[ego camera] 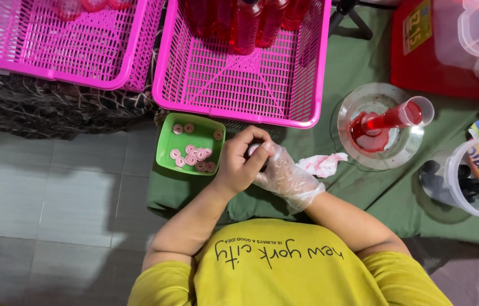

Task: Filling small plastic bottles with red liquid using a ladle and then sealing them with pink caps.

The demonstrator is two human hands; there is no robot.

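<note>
Two hands meet over the green cloth: the bare left hand (238, 164) closes around a small dark round cap (252, 149), the gloved right hand (285, 177) pinching it too; the green square tray (163, 154) of pink rings (191, 156) sits at nine o'clock, nearer the left.

Both forearms reach forward toward twelve o'clock and converge in front of the chest. The bare left hand (239, 164) is curled, knuckles up, fingers (256, 139) bent over toward two o'clock. The right hand (282, 175), in a thin clear plastic glove, lies just at its four o'clock, touching it, its fingers tucked under the left fingers. Elbows are bent outward.
</note>
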